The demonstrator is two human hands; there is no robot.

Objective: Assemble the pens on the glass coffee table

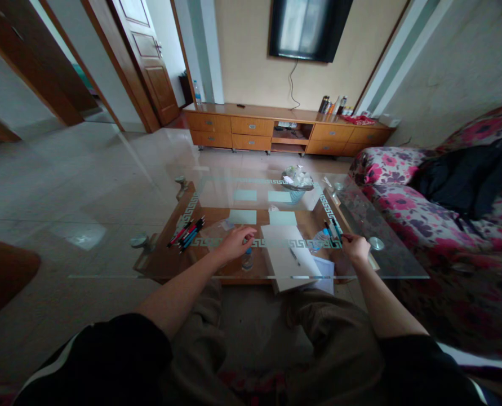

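Observation:
My left hand (236,242) hovers over the front middle of the glass table (149,275), fingers loosely bent and apart, with nothing visible in them. Just below it is a small clear bottle (247,260) with a blue cap. To its right lies a white pad or box (285,254), with a pen (294,256) on top. My right hand (356,247) is at the table's right side, fingers pinched at the near end of a blue pen (336,228). Beside that pen are another dark-tipped pen (327,228) and a clear plastic bottle or wrapper (319,241).
A bunch of red, black and blue pens (186,234) lies at the table's left. Clear plastic packaging (217,228) is beside it. A basket (297,183) with crumpled wrappers stands at the back. A flowered sofa (394,197) flanks the right; a wooden TV cabinet (251,125) lines the wall.

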